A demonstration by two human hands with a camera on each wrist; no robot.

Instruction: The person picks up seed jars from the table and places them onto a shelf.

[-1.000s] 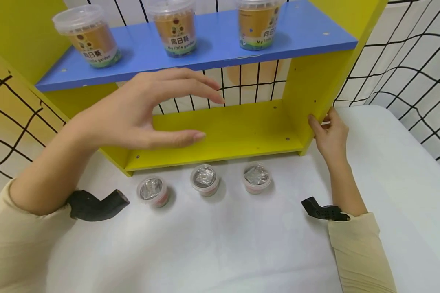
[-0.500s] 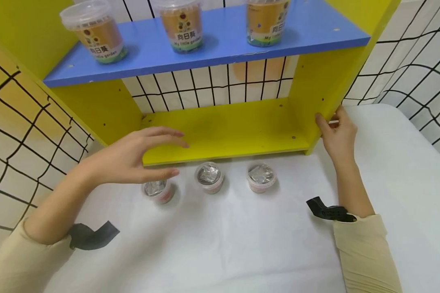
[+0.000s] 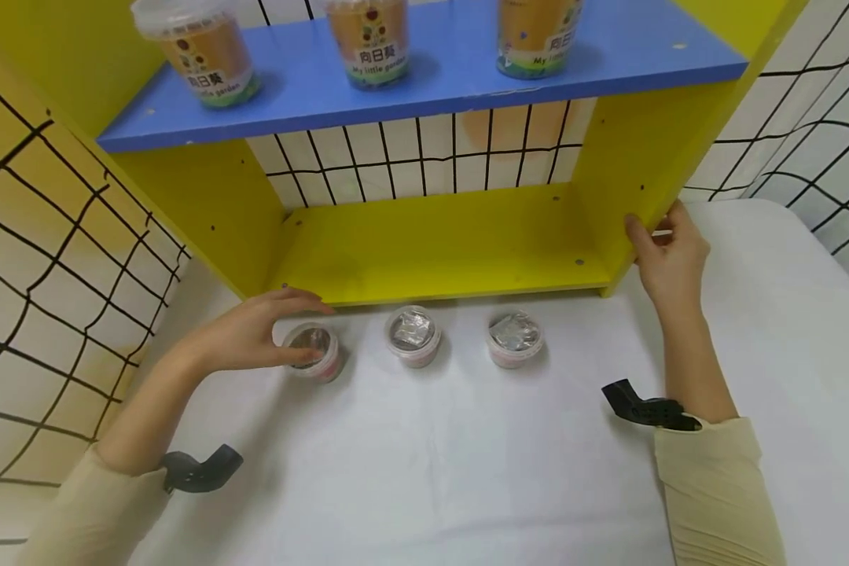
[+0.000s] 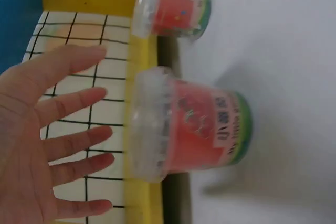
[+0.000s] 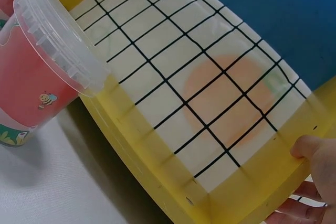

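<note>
The left hand (image 3: 258, 334) is held over the left red cup (image 3: 330, 364), with its thumb and fingers spread wide and nothing gripped; in the left wrist view a narrow gap is left between the fingertips and the clear lid (image 4: 149, 124). By the right hand (image 3: 674, 263) the right side panel (image 3: 661, 149) of the yellow rack (image 3: 453, 244) is pinched near its foot, the thumb being laid against the inner face and the fingers placed on the outer side. Three red cups are stood upright in a row on the white bench (image 3: 424, 472), just in front of the rack: the left one below the left hand, then the middle red cup (image 3: 415, 358) and the right red cup (image 3: 512, 358), set apart from each other. A small bee (image 5: 46, 99) is printed on a red cup in the right wrist view. On the blue shelf (image 3: 439, 98) above, three orange cups (image 3: 215, 63) are lined up, their tops partly cut off by the frame. Black mesh (image 3: 56, 267) is seen behind and beside the rack.
</note>
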